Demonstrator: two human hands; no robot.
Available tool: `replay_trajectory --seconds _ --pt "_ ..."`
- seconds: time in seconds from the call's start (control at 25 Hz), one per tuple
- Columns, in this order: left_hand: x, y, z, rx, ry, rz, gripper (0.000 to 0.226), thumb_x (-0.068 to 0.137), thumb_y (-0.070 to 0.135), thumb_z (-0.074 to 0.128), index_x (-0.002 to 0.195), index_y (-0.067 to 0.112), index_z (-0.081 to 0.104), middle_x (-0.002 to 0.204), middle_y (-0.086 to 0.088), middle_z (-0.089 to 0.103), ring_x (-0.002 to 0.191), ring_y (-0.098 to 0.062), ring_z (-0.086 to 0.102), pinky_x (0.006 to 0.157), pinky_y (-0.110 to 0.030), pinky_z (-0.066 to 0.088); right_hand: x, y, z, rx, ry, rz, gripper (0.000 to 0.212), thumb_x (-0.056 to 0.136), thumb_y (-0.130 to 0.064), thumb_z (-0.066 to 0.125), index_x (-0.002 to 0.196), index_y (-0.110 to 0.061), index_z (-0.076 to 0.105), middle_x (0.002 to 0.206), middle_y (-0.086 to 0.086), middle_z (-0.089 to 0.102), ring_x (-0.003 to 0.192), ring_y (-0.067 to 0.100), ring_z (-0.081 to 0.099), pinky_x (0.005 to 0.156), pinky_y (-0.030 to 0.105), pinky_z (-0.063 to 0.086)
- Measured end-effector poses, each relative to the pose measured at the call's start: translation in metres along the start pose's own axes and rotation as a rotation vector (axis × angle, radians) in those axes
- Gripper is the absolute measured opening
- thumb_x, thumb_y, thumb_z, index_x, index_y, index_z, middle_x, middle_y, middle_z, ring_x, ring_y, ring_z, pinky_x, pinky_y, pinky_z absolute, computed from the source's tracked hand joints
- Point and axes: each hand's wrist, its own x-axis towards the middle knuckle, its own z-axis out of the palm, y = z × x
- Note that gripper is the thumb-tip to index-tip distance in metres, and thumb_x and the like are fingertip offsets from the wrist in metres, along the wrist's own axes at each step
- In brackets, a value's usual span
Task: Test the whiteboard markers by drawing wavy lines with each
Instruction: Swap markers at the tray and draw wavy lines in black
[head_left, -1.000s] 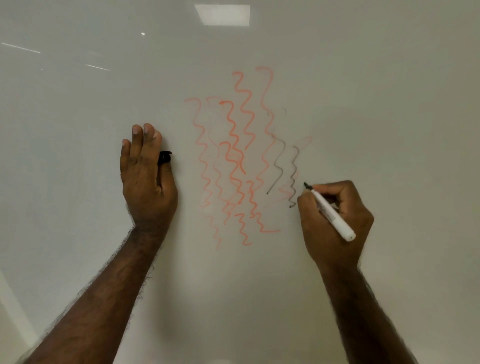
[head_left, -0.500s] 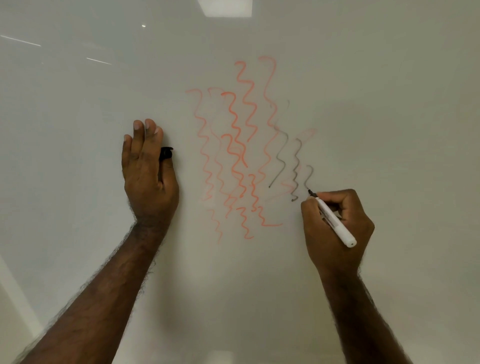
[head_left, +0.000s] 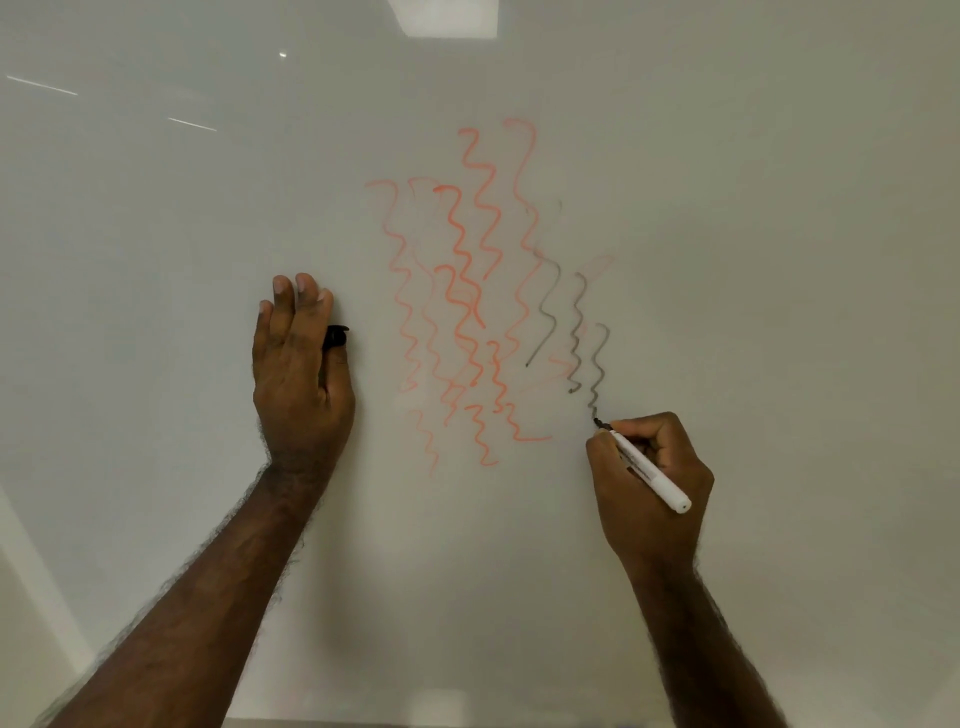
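Nearest, two bare forearms are seen reaching up onto the whiteboard (head_left: 156, 364). On the right, the right hand (head_left: 652, 488) is curled round a white marker (head_left: 649, 470), which is pinched between thumb and forefinger just behind its dark tip; the tip is set on the board at the lower end of the newest grey wavy line (head_left: 597, 374), directly ahead of the fingertips. On the left, the left hand (head_left: 298, 369) is laid against the board with its fingers straight, and a black cap (head_left: 336, 336) is seen tucked at the thumb side; whether it is clamped by the thumb or merely trapped under the palm cannot be told.

Beyond the right fingertips, three grey lines are shown, and farther on and toward the left hand a cluster of orange wavy lines (head_left: 467, 291), several of them faint. At the far edge a ceiling light reflection (head_left: 441, 18) is visible.

Risks are judged as follows: the grey ink looks pale, so a drying tip could be mistaken for a working one if pressure is eased; the heel of the writing hand could smear fresh ink if dragged across it; the cap could be dropped if the left hand is lifted carelessly.

A dark printed band is seen on the marker barrel, but no wording can be read.
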Motion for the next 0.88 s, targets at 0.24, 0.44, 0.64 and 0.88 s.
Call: replay_trajectory --seconds 0.24,0.44,0.64,0.88 --pt "-0.049 0.04 -0.046 -0.145 -0.153 -0.299 0.042 0.107 0.008 0.057 0.148 0.006 0.056 0.155 -0.005 0.054 0.148 -0.018 0.048 0.124 -0.04 0.038 -0.01 0.001 -0.014 0.289 -0.103 0.166 0.021 0.093 0.002 0.073 0.094 -0.017 0.064 0.081 0.013 0.074 0.063 0.033 0.071 0.049 0.037 0.052" --pt "-0.125 0.091 -0.088 -0.395 -0.482 -0.728 0.036 0.097 0.013 0.072 0.129 0.031 0.073 0.119 0.023 0.076 0.113 0.0 0.071 0.095 -0.013 0.054 -0.037 0.009 -0.026 0.358 -0.45 0.18 0.012 0.094 -0.004 0.076 0.104 -0.007 0.07 0.09 0.015 0.076 0.073 0.034 0.075 0.051 0.039 0.057" --pt "-0.162 0.125 -0.105 -0.476 -0.722 -0.876 0.033 0.098 0.032 0.069 0.13 0.036 0.071 0.105 0.018 0.08 0.107 -0.003 0.073 0.085 -0.016 0.055 -0.074 0.019 -0.032 0.346 -0.762 0.298 0.026 0.09 -0.049 0.072 0.099 -0.025 0.077 0.099 0.013 0.08 0.076 0.036 0.076 0.052 0.045 0.06" --pt "-0.187 0.134 -0.103 -0.451 -0.891 -0.816 0.039 0.105 0.013 0.063 0.139 0.032 0.066 0.108 0.021 0.078 0.104 -0.009 0.074 0.088 -0.019 0.057 -0.096 0.029 -0.033 0.24 -0.876 0.397 0.033 0.1 -0.055 0.063 0.087 -0.028 0.077 0.085 0.009 0.081 0.067 0.03 0.076 0.051 0.041 0.058"
